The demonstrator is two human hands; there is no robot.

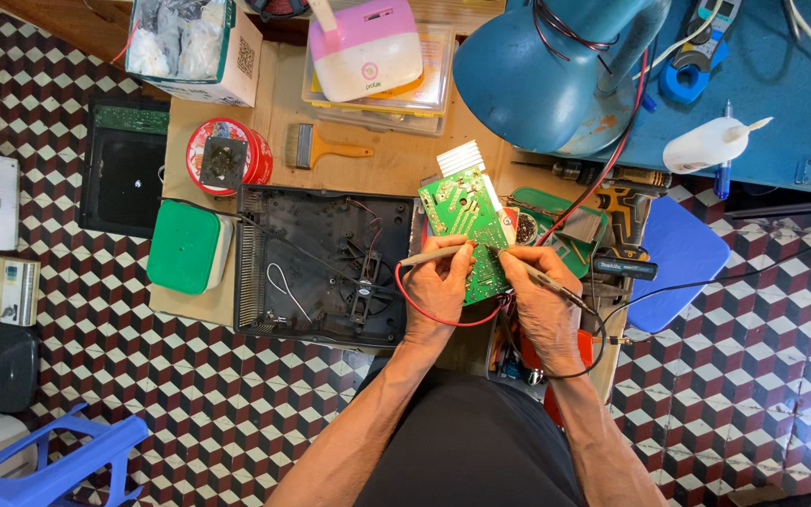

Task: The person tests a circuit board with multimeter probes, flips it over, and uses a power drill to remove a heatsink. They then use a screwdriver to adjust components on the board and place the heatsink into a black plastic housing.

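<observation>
The left hand (438, 286) and right hand (542, 305) sit closest, above the dark lap. Each is closed around a thin probe: the left grips the red-wired probe (434, 254), the right the black-wired probe (535, 275), both tips meeting on the green circuit board (466, 230), which stands tilted between the hands at the middle of the wooden table (377, 155). At nine o'clock from the board lies an open black plastic casing (316, 268), and further that way a green-lidded box (185, 246). At ten o'clock are a paintbrush (316, 147) and a red tin (227, 155). At one o'clock hangs a blue desk lamp (542, 75); at three o'clock rests a cordless drill (626, 221).
</observation>
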